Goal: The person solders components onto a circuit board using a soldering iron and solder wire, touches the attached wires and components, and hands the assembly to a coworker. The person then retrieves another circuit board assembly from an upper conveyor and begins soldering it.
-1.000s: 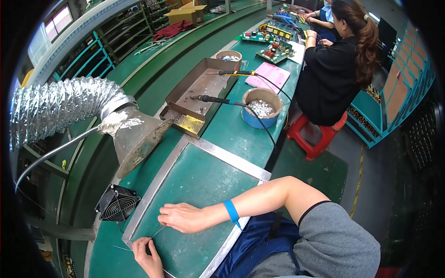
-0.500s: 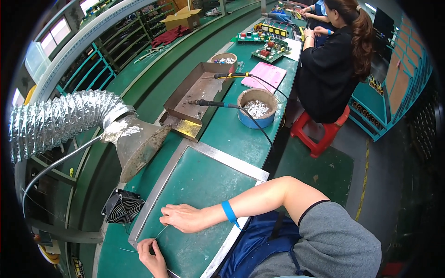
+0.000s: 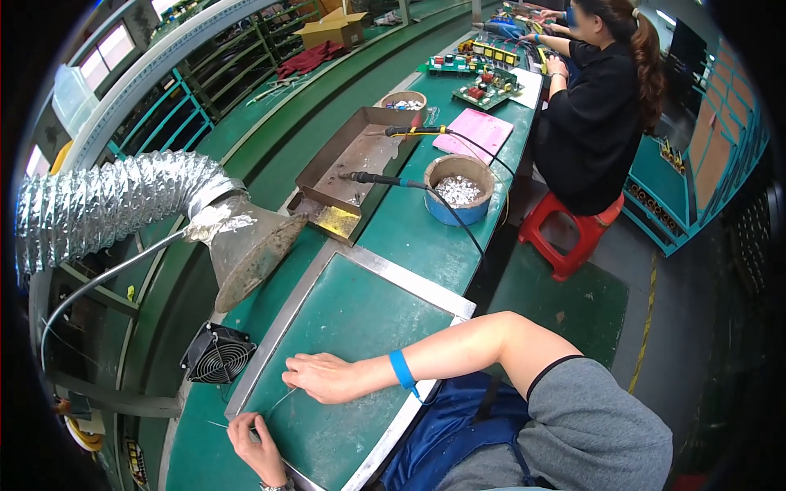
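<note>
A thin silvery wire (image 3: 283, 401) runs between my two hands, above the green mat (image 3: 368, 323) inside a metal frame (image 3: 422, 282). My right hand (image 3: 321, 378) is closed, its fingertips pinched at the wire's upper end. At the frame's lower left corner, my left hand (image 3: 257, 446) pinches the wire between thumb and fingers. A short stretch of wire sticks out to the left past those fingers. What exactly lies under the right fingertips is hidden. A blue band with a cord circles my right wrist.
A black fan (image 3: 218, 353) stands left of the frame, below a fume hood (image 3: 246, 254) on a foil duct. Beyond lie a metal tray (image 3: 348, 164), two soldering irons (image 3: 385, 179) and a blue-sided pot (image 3: 458, 192). A co-worker (image 3: 594, 123) sits on a red stool (image 3: 565, 233).
My left hand has shifted slightly left and up, and its fingers have straightened somewhat. The right hand has barely moved. The whole view has tilted a little.
</note>
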Demonstrator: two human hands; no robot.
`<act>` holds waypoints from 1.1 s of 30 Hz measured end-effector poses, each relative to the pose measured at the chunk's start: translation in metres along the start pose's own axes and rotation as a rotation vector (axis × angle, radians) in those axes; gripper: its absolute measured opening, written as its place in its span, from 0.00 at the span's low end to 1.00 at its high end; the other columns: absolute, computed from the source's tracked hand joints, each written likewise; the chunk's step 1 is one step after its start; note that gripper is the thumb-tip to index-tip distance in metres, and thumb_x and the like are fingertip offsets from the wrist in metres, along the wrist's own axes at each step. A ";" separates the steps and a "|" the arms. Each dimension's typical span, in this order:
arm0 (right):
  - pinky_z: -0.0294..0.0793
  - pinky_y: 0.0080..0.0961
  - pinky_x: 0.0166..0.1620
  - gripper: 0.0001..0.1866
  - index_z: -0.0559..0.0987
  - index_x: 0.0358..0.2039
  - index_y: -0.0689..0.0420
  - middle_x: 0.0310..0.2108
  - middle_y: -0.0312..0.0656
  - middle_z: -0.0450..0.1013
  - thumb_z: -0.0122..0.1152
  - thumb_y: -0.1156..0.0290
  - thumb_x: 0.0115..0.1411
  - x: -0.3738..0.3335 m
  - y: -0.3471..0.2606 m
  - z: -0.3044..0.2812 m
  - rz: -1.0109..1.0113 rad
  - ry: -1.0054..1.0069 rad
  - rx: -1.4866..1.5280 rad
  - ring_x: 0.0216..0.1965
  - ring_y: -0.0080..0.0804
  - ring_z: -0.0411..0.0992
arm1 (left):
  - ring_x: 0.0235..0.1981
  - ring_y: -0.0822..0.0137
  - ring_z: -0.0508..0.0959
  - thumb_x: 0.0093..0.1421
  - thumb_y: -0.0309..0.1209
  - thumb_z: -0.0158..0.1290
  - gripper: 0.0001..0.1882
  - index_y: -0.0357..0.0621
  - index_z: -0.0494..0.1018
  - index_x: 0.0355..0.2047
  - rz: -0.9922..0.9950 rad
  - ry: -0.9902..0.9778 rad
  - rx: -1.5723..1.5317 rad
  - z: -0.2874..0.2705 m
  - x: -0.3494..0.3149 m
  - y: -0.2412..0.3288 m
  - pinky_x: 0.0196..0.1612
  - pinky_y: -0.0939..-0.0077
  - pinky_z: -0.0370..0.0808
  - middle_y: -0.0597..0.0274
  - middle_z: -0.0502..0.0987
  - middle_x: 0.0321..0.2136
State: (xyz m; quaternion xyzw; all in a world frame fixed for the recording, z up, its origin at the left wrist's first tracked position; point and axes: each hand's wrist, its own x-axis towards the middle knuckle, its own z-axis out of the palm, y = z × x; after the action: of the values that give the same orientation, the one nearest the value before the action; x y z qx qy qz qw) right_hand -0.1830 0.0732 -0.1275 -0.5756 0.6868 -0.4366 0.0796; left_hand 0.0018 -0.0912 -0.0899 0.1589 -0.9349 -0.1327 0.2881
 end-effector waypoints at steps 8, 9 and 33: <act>0.73 0.44 0.41 0.12 0.73 0.36 0.62 0.36 0.48 0.67 0.57 0.81 0.48 -0.004 0.002 -0.003 -0.005 -0.020 -0.006 0.42 0.48 0.69 | 0.38 0.60 0.74 0.63 0.23 0.51 0.04 0.33 0.73 0.35 -0.016 0.109 0.121 -0.075 0.007 -0.017 0.38 0.69 0.72 0.53 0.73 0.39; 0.73 0.44 0.41 0.12 0.73 0.35 0.62 0.36 0.48 0.67 0.57 0.81 0.48 -0.003 0.000 -0.004 -0.014 -0.032 -0.004 0.42 0.48 0.69 | 0.38 0.61 0.74 0.64 0.24 0.51 0.05 0.33 0.73 0.35 -0.026 0.128 0.173 -0.087 0.006 -0.025 0.38 0.70 0.72 0.53 0.73 0.39; 0.72 0.44 0.38 0.06 0.71 0.30 0.59 0.33 0.46 0.67 0.56 0.76 0.50 0.001 -0.005 0.005 -0.043 -0.035 -0.017 0.39 0.47 0.69 | 0.40 0.78 0.72 0.64 0.45 0.54 0.18 0.49 0.75 0.48 -0.908 0.231 -0.453 -0.190 -0.044 -0.286 0.44 0.76 0.67 0.74 0.77 0.43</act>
State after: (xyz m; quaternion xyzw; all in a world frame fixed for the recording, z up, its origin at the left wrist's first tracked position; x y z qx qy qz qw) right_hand -0.1765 0.0694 -0.1269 -0.5985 0.6765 -0.4222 0.0772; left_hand 0.2099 -0.3665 -0.0571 0.4957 -0.6818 -0.4248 0.3301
